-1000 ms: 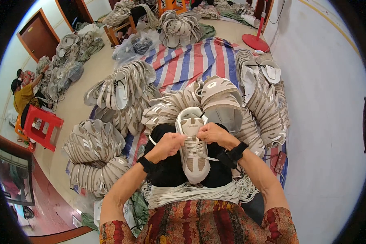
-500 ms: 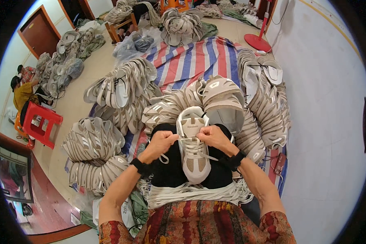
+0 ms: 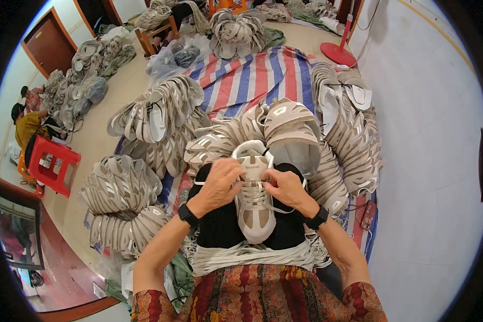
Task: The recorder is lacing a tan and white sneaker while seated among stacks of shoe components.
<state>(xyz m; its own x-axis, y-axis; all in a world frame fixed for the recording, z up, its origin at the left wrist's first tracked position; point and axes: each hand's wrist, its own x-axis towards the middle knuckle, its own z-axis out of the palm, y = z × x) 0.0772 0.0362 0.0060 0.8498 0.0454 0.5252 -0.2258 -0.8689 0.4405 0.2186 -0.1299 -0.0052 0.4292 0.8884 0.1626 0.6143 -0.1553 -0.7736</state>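
Note:
A beige and white sneaker upper (image 3: 256,220) rests on my black-covered lap, toe toward me and tongue away. Pale laces cross its front. At the upper left eyelets, my left hand (image 3: 219,185) is closed, fingertips pinched at the shoelace; the exact grip is partly hidden behind the fingers. My right hand (image 3: 286,189) pinches the shoelace at the right eyelets, thumb and forefinger together. A loose lace end hangs beside the upper on the right. Across my waist lies a thick bundle of pale laces (image 3: 252,258).
Curved stacks of nested beige uppers stand at my left (image 3: 121,185), ahead (image 3: 225,139) and right (image 3: 354,145). Beneath them spreads a striped tarp (image 3: 252,80). A red stool (image 3: 53,163) and a seated person (image 3: 28,126) are at far left; a white wall (image 3: 429,161) rises at right.
My left hand has moved up and in over the upper's left eyelets, its back now turned more upward. My right hand stays at the right eyelets. The view has shifted slightly.

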